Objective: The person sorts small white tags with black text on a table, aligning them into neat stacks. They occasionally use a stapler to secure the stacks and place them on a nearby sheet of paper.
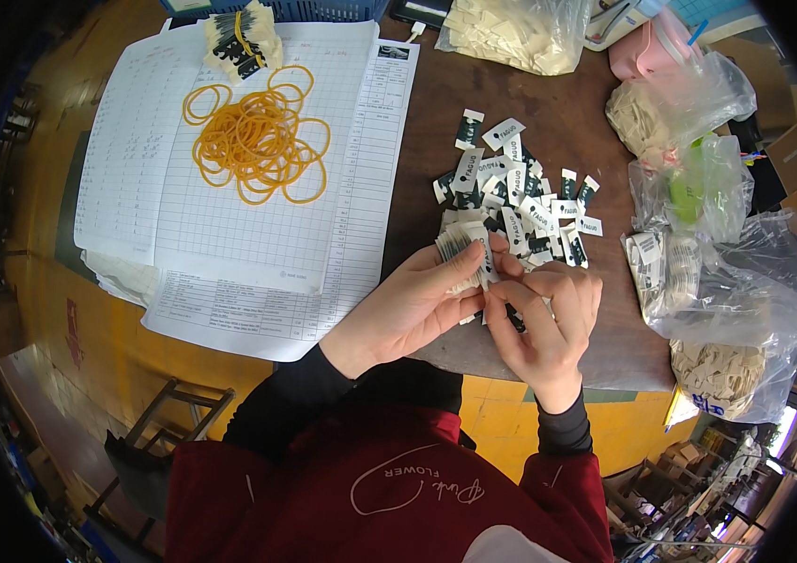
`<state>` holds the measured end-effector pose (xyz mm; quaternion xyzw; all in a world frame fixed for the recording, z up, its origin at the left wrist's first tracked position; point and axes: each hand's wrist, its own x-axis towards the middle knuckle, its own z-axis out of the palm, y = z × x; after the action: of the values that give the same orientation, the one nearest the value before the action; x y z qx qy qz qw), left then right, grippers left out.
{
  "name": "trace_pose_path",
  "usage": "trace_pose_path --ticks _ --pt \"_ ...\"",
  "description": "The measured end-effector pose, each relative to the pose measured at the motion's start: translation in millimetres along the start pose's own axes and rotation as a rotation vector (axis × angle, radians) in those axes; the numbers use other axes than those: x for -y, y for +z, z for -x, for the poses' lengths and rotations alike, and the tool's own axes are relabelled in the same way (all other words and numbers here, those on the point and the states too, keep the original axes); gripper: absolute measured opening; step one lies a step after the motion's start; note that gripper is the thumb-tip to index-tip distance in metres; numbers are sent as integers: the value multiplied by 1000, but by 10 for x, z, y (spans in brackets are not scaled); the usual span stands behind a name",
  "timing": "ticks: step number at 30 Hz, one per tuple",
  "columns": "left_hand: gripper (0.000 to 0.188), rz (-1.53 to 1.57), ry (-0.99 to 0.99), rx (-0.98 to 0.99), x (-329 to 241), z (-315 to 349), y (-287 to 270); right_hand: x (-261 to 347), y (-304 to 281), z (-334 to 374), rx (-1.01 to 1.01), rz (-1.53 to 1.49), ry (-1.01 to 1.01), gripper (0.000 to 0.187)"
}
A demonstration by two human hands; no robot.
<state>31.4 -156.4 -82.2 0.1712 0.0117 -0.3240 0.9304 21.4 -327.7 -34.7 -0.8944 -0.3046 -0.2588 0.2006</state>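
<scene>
Nearest the camera is a dark red top with black sleeves [305,394], and from it both forearms reach up to the near edge of the brown table [596,338]. The left hand [408,305] is curled around a small stack of tags [464,253], thumb on top and fingers beneath, so it is closed on the stack. The right hand [544,314] meets it from the right, its fingertips [497,291] pinched narrowly on the stack's right end, where a black-and-white tag shows. To do this squaring-up well, I judge the left hand should keep the edges flush while the right adds or aligns one tag at a time. Just beyond the hands lies a loose heap of black-and-white tags [521,202]. Far left, on printed sheets [229,216], sits a pile of orange rubber bands [258,141] and, beyond it, a banded bundle of tags [241,39]. Clear plastic bags [727,281] of pale labels line the right side, and another bag [511,33] lies at the far edge.
</scene>
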Motion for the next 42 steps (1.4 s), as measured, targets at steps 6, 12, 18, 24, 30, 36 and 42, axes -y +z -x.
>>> trace_pose_path --ticks 6,12,18,24,30,36,42 --pt "34 22 2 -19 20 2 -10 8 -8 26 -20 35 -67 26" --pt "35 33 2 -35 13 3 3 32 12 73 -44 59 -117 26" --pt "36 31 24 -35 9 1 -19 100 -336 -9 -59 -107 -65 16" --pt "39 -118 -52 -32 2 -3 33 -87 -408 -234 -258 142 198 19" --pt "44 -86 -30 -12 -14 24 36 12 -219 -263 138 84 -89 23" --pt "40 -58 -69 3 6 34 1 -37 -427 -333 390 -79 34 55" --pt "43 -105 -144 22 23 70 9 -147 -258 -394 562 -219 -90 69"
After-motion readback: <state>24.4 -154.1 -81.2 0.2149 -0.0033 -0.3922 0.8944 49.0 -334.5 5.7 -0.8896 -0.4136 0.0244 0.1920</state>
